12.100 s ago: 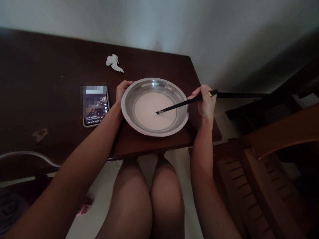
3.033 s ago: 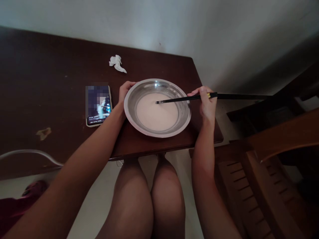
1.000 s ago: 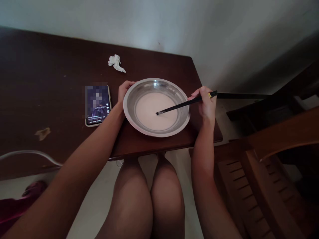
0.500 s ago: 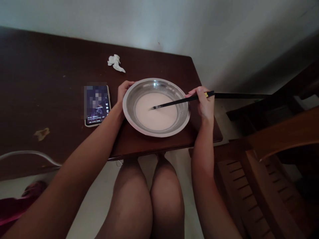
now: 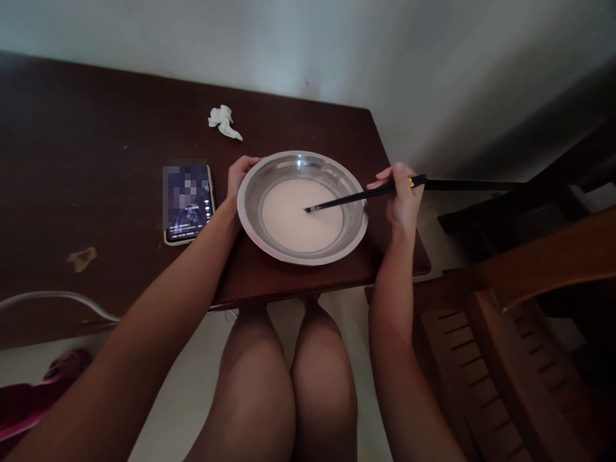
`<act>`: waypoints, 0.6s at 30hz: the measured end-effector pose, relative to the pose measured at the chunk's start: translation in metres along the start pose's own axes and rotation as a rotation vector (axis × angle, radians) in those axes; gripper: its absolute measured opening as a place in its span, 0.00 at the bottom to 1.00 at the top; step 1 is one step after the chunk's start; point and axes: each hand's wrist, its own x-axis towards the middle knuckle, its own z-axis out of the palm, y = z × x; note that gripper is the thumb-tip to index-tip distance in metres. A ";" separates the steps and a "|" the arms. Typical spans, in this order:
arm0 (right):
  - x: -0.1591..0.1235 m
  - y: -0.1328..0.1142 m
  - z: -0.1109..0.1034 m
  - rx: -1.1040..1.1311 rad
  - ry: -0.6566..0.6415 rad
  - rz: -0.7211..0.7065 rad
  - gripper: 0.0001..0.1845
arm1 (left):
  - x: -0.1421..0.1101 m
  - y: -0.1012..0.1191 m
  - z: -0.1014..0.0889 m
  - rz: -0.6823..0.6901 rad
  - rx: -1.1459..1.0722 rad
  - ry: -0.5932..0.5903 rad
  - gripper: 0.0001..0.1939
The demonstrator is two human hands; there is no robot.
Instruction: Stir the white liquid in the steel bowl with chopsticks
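Observation:
A wide metal bowl stands near the front edge of the dark table, with a pale, milky liquid in it. My left hand grips the bowl's left rim; some of its fingers are hidden behind the bowl. Black chopsticks with a gold band are held in my right hand, to the right of the bowl. They slant across the right rim, and their tips are at the liquid over the middle of the bowl. Whether the tips dip in is hard to make out.
Left of the bowl lies a phone with its screen lit. A crumpled white tissue is farther back on the table, and a brownish scrap lies at the left. A white cable runs along the front edge. Wooden chair at right.
My right hand has moved a little to the right, drawing the chopsticks with it, so their tips sit farther right in the bowl. My left hand and the bowl have stayed put.

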 end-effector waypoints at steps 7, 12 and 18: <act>-0.002 -0.003 0.001 -0.054 -0.112 0.029 0.28 | 0.000 0.000 -0.001 0.006 0.000 -0.009 0.21; -0.001 -0.001 0.001 -0.034 0.003 -0.028 0.32 | 0.001 0.000 -0.001 -0.003 0.026 -0.001 0.20; -0.003 -0.001 0.002 -0.071 -0.094 0.021 0.28 | 0.002 -0.001 -0.001 0.021 0.039 0.012 0.18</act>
